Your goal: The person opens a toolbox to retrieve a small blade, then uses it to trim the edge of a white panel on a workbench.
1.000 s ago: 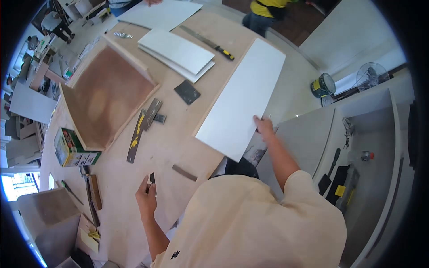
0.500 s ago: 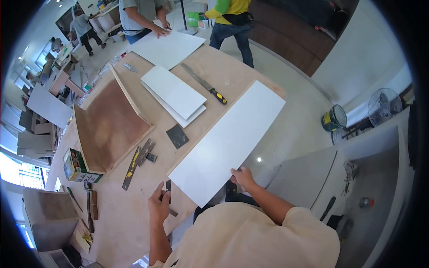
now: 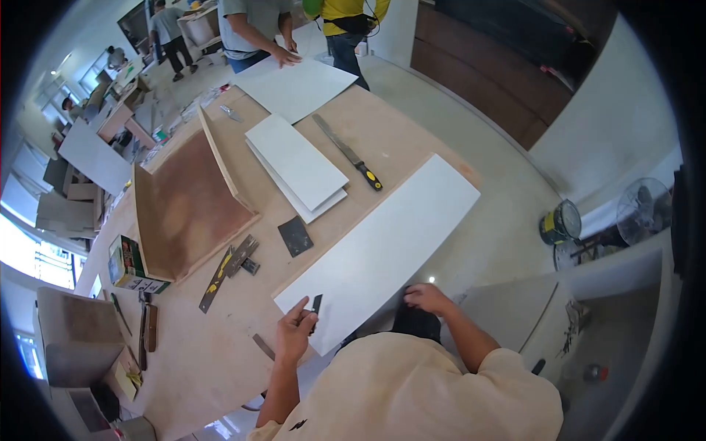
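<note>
A long white panel (image 3: 390, 242) lies along the table's near right edge, partly overhanging it. Over the panel's near left end, my left hand (image 3: 296, 329) holds a small dark flat tool (image 3: 316, 304), which stands up between the fingers. My right hand (image 3: 428, 300) is at the panel's near right side, fingers curled; whether they touch the edge or hold anything is hidden. Beyond the panel lie a handsaw (image 3: 348, 153) with a black and yellow handle, two stacked white boards (image 3: 298, 162) and a dark square sheet (image 3: 296, 236).
An open-sided wooden box (image 3: 195, 206) stands on the left of the table (image 3: 213, 345), near metal scrapers (image 3: 228, 268) and a printed carton (image 3: 132, 264). Across the table a person's hands rest on a white sheet (image 3: 298, 84). A bucket (image 3: 560, 222) stands on the floor.
My left hand has moved right, over the panel's end, with the dark tool. My right hand has shifted right and its fingers have curled. The person in yellow has moved left in view.
</note>
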### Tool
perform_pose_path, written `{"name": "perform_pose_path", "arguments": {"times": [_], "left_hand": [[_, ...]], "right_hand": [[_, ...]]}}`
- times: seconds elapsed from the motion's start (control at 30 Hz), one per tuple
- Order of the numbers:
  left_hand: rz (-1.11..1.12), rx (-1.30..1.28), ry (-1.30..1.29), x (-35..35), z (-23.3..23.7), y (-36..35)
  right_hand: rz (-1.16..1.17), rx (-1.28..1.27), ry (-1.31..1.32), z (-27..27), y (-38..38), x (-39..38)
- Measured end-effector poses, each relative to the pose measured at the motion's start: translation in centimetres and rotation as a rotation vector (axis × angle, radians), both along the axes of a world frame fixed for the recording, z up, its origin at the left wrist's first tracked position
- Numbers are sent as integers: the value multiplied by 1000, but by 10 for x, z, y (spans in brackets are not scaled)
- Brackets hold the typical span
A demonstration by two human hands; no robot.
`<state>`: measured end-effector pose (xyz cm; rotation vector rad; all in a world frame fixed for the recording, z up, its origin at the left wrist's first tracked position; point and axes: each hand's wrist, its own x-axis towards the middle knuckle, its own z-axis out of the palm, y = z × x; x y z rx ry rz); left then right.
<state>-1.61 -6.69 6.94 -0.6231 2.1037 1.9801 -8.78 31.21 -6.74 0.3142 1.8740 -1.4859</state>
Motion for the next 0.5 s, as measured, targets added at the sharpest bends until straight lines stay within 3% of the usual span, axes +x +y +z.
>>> {"name": "perform_pose_path", "arguments": {"times": [0.13,0.27,0.37,0.43,0.5], "left_hand": [[4,-21,10,-27,-2,44],[-63,-44,69,-91,0,125],[-48,-44,48,-130,6,190],[-51,41,32,-146,8,227],[-65,165,46,-161,0,240]], "right_hand": [[-360,103,-55,-34,89,-56],[124,785,707,-123,214,-96],[28,876,391,-101,269,-107],[-171,795,-47,-69,305,-115],[-54,825,-105,-76,342,-120]]}}
